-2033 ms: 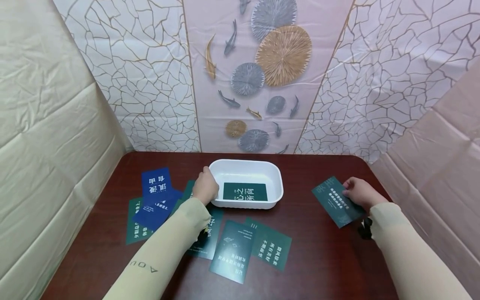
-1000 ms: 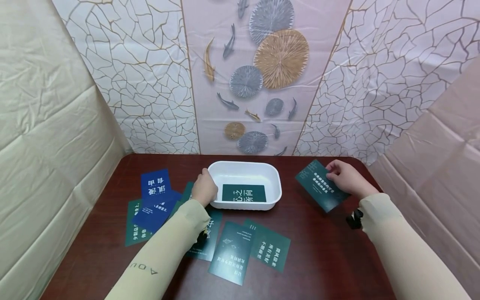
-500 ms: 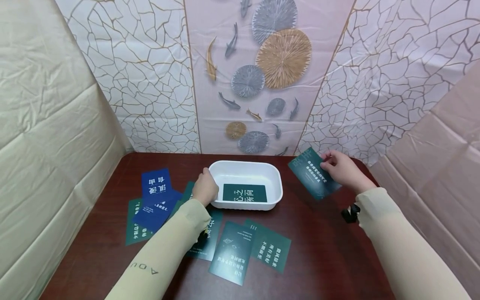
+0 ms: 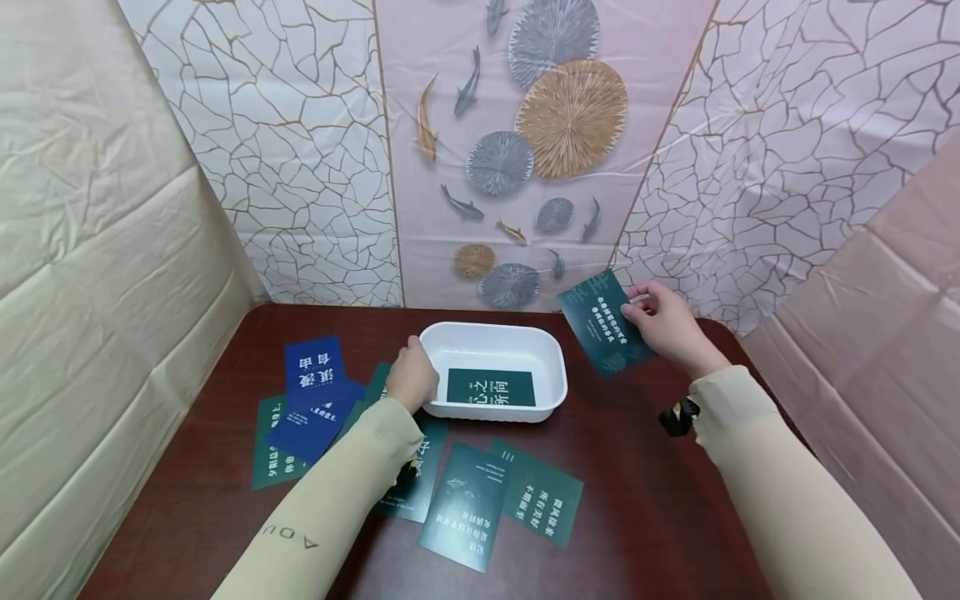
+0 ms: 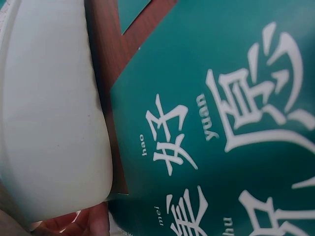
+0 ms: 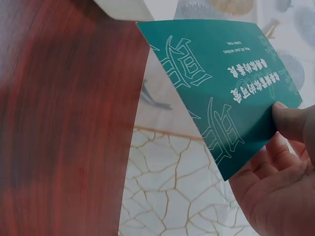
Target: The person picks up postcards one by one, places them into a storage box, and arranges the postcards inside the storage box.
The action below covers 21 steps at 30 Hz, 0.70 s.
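Observation:
My right hand point(image 4: 663, 325) pinches a green card point(image 4: 606, 323) with white lettering by its edge, thumb on the printed face. The card is tilted and held in the air, to the right of a white plastic tray point(image 4: 551, 367). In the right wrist view the same card point(image 6: 221, 88) stands off the table. My left hand point(image 4: 412, 379) grips the left rim of the tray; in the left wrist view only some fingers point(image 5: 93, 221) show under the tray wall point(image 5: 54, 108). Inside the tray a green card point(image 4: 491, 387) lies flat.
Left of the tray, two blue cards point(image 4: 313, 362) overlap a green card point(image 4: 270, 446). In front lie more green cards point(image 4: 463, 504), one partly under another point(image 4: 551, 500), some hidden by my left forearm. The brown table point(image 4: 637, 517) meets a patterned cloth backdrop point(image 4: 322, 167) behind.
My right hand has lifted the green card from the table's right side and carried it up and leftward, closer to the tray. My left hand stays on the rim.

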Tool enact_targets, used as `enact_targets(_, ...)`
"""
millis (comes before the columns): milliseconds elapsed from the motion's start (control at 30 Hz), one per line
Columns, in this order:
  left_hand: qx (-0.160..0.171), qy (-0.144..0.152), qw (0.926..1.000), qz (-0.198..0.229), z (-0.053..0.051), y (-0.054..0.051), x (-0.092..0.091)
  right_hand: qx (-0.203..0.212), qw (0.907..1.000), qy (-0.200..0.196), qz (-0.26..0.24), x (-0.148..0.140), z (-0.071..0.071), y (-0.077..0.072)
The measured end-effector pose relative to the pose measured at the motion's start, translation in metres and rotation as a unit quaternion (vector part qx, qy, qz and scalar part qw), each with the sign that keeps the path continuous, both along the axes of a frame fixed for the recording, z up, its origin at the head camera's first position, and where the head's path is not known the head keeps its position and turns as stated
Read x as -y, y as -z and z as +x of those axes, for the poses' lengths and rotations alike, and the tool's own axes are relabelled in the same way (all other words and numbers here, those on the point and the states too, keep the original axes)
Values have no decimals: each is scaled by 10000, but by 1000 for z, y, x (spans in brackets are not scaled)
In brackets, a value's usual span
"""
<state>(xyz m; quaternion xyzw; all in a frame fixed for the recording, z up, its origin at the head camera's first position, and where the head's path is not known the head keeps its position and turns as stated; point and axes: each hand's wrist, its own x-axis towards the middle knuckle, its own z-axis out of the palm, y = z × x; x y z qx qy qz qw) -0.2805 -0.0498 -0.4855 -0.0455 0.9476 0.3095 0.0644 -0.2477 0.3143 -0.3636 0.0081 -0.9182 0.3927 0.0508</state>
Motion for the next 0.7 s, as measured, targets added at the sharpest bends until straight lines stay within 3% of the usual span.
enact_targets(400, -18, -74, 10000, -35, 1, 1, 0, -549, 9982, 148, -195, 40, -18, 8)
enact_targets(700, 18, -103, 9999, -25, 0, 0, -1, -398, 9977, -123, -543, 73, -29, 13)
